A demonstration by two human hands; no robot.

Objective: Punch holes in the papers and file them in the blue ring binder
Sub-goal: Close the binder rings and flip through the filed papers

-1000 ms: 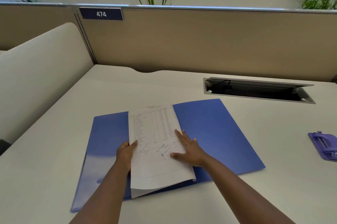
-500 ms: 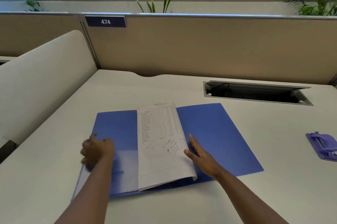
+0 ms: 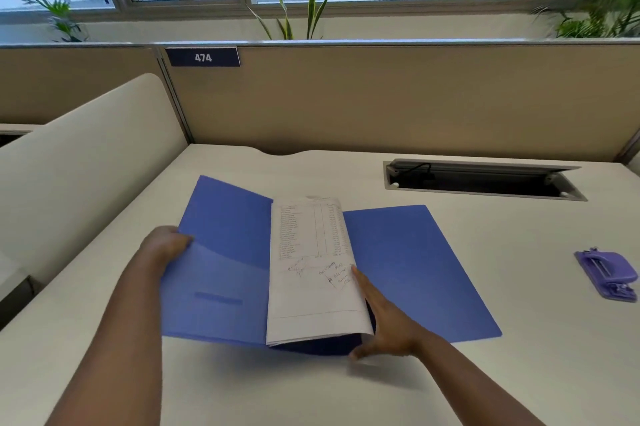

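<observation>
The blue ring binder (image 3: 398, 259) lies open at the centre of the white desk (image 3: 311, 387). The papers (image 3: 311, 266) sit along its spine, printed side up, with handwriting near the lower edge.

The left hand (image 3: 166, 245) grips the outer edge of the left cover at 9 o'clock from the papers, fingers curled around it. That cover is raised off the desk and tilts inward. Half a second earlier it lay nearly flat with the left hand on its edge; one second earlier the left hand held the left edge of the papers.

The right hand (image 3: 384, 321) lies flat with extended fingers at 4 o'clock from the papers, fingertips touching their right edge, palm on the right cover. One second earlier it rested on top of the sheet; it now sits beside it.

The purple hole punch (image 3: 607, 275) stands at 3 o'clock, well apart from the binder. A cable hatch (image 3: 481, 179) is recessed in the desk at 1 o'clock.
</observation>
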